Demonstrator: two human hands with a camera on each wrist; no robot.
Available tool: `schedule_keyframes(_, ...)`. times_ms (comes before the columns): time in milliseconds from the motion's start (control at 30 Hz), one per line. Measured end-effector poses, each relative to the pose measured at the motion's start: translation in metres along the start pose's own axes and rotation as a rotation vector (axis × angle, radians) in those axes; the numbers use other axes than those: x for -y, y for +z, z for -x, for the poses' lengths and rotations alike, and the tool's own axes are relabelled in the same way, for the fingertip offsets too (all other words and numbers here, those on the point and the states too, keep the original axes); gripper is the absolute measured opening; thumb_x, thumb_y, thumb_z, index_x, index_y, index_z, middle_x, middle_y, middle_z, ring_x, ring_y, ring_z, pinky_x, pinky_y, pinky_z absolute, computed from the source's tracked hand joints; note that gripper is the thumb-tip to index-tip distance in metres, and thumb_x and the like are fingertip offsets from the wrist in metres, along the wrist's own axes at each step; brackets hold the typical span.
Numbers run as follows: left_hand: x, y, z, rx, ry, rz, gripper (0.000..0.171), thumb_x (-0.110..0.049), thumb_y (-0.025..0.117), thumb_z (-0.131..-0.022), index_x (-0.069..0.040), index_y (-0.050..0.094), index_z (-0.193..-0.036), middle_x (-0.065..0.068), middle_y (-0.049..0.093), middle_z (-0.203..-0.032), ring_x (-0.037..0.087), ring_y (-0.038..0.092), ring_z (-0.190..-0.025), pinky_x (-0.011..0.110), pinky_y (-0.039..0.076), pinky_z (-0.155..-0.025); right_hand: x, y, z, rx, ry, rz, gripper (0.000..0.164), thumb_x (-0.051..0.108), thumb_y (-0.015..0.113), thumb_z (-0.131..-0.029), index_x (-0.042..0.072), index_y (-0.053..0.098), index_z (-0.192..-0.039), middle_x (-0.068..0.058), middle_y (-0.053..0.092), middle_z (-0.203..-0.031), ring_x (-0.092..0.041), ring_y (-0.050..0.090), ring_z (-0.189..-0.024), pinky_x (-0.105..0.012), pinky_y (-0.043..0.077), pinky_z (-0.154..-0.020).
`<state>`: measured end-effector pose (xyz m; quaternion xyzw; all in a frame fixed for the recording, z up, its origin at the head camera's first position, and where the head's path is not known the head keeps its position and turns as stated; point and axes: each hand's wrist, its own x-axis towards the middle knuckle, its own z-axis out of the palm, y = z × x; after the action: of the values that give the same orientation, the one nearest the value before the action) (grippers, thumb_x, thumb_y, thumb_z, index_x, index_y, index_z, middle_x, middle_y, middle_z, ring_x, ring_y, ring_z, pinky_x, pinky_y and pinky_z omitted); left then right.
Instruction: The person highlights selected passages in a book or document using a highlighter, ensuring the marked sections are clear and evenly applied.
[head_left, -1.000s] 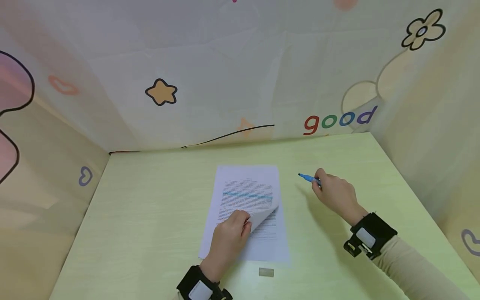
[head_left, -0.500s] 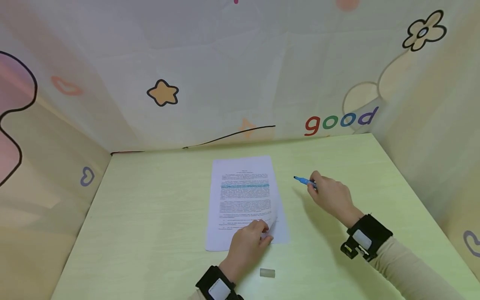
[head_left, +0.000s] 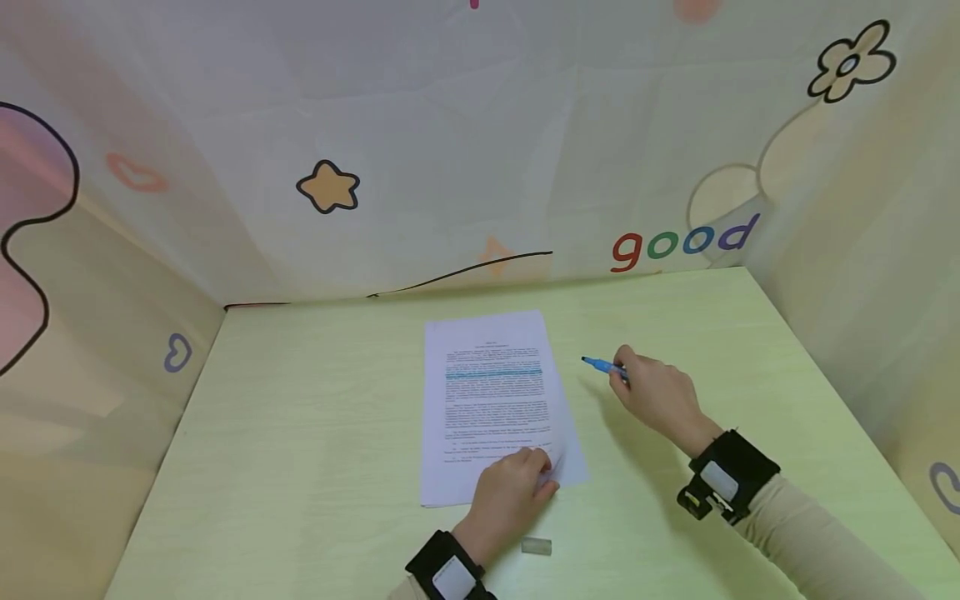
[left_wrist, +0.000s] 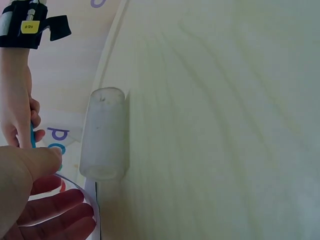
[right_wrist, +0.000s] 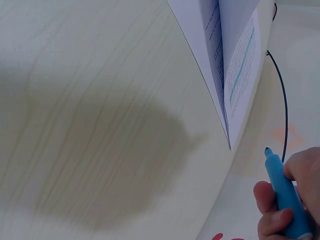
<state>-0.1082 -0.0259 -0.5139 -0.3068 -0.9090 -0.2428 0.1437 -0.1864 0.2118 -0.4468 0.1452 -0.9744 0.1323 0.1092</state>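
Observation:
A stack of printed paper sheets (head_left: 480,329) lies on the table, one band of its text marked in blue. My left hand (head_left: 510,498) pinches the top sheet by its lower right corner, which curls up off the sheet below; the right wrist view shows the two pages (right_wrist: 242,85) standing apart. In the left wrist view, the paper's edge runs between the thumb and fingers (left_wrist: 52,205). Right of the stack, my right hand (head_left: 660,396) holds a blue highlighter (head_left: 598,364) above the table, its dark tip bare and pointing left. The tip is apart from the paper.
A small greyish cylinder (head_left: 536,547) lies on the table just below my left hand, large in the left wrist view. The pale wooden table (head_left: 300,433) is bounded by a printed curtain (head_left: 450,167) at the back and both sides.
My left hand has moved right and slightly down, bringing the lifted sheet's corner back, so the top page lies flatter. The stack has turned slightly. My right hand has drifted a little left with the highlighter.

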Motion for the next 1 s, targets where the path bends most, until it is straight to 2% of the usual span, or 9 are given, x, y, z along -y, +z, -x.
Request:
schedule_keyframes(367,-0.002,-0.002,0.002,0.077,0.028,-0.036,0.016,-0.026,0.068,-0.078,-0.016,0.061,-0.087,-0.006,0.059,-0.077,0.006,0.053,-0.067,0.018,0.042,-0.051,0.003,0.006,0.000,0.010,-0.020,0.004,0.010,0.017,0.053,-0.087,0.007,0.051,-0.088,0.004,0.039,-0.054,-0.011,0.032,-0.040,-0.026,0.025,-0.033)
schedule_keyframes(500,-0.003,-0.006,0.005,0.071,0.080,-0.043,0.016,-0.026,0.069,-0.077,-0.017,0.063,-0.088,-0.007,0.060,-0.079,0.006,0.053,-0.069,0.016,0.042,-0.052,0.003,0.006,0.000,0.013,-0.022,0.000,0.011,0.017,0.053,-0.087,0.007,0.051,-0.088,0.004,0.039,-0.054,-0.011,0.033,-0.040,-0.026,0.025,-0.033)
schedule_keyframes(600,-0.005,-0.011,0.009,0.077,0.150,-0.049,0.018,-0.027,0.070,-0.075,-0.018,0.064,-0.090,-0.009,0.059,-0.082,0.004,0.050,-0.070,0.013,0.040,-0.054,0.004,0.007,0.001,0.011,-0.022,-0.010,0.011,0.017,0.054,-0.087,0.007,0.051,-0.088,0.004,0.039,-0.054,-0.011,0.032,-0.040,-0.026,0.025,-0.033)
schedule_keyframes(767,-0.008,-0.019,0.017,0.125,0.250,-0.061,0.023,-0.032,0.071,-0.074,-0.019,0.064,-0.091,-0.009,0.056,-0.086,0.004,0.045,-0.073,0.010,0.035,-0.059,0.005,0.009,0.002,0.017,-0.021,-0.017,0.011,0.018,0.054,-0.087,0.008,0.050,-0.088,0.005,0.038,-0.054,-0.011,0.032,-0.040,-0.026,0.025,-0.033)
schedule_keyframes(1000,-0.008,-0.022,0.029,0.133,0.283,-0.115,0.028,-0.034,0.073,-0.068,-0.021,0.063,-0.091,-0.009,0.051,-0.083,0.005,0.043,-0.072,0.011,0.032,-0.059,0.005,0.012,0.002,0.018,-0.015,-0.019,0.011,0.018,0.054,-0.087,0.008,0.051,-0.088,0.005,0.038,-0.054,-0.011,0.032,-0.040,-0.026,0.025,-0.034)
